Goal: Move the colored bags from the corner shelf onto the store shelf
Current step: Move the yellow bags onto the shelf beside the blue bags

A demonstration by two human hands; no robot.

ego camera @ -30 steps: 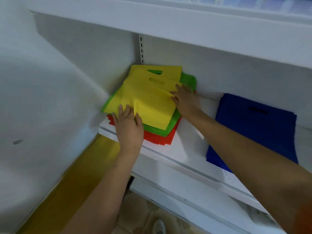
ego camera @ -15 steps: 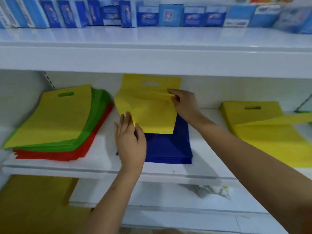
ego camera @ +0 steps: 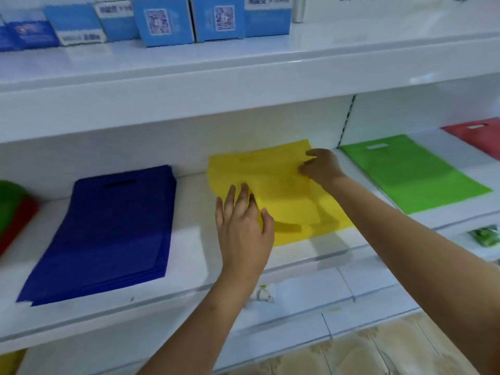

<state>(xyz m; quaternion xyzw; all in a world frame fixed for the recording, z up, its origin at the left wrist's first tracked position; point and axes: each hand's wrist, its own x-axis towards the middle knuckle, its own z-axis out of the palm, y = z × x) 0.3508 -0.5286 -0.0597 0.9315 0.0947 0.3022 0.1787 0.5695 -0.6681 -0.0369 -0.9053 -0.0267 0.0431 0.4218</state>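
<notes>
White shelving (ego camera: 189, 85); beige tiled floor (ego camera: 378, 347).

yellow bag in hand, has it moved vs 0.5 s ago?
Yes. The held yellow bag was over the blue stack; now it sits to that stack's right, on the yellow pile, under both hands.

White shelf (ego camera: 189, 255) w/ flat bag stacks: blue (ego camera: 113, 228), yellow (ego camera: 286, 196), green (ego camera: 414, 174) (red (ego camera: 476, 133) far right).
</notes>
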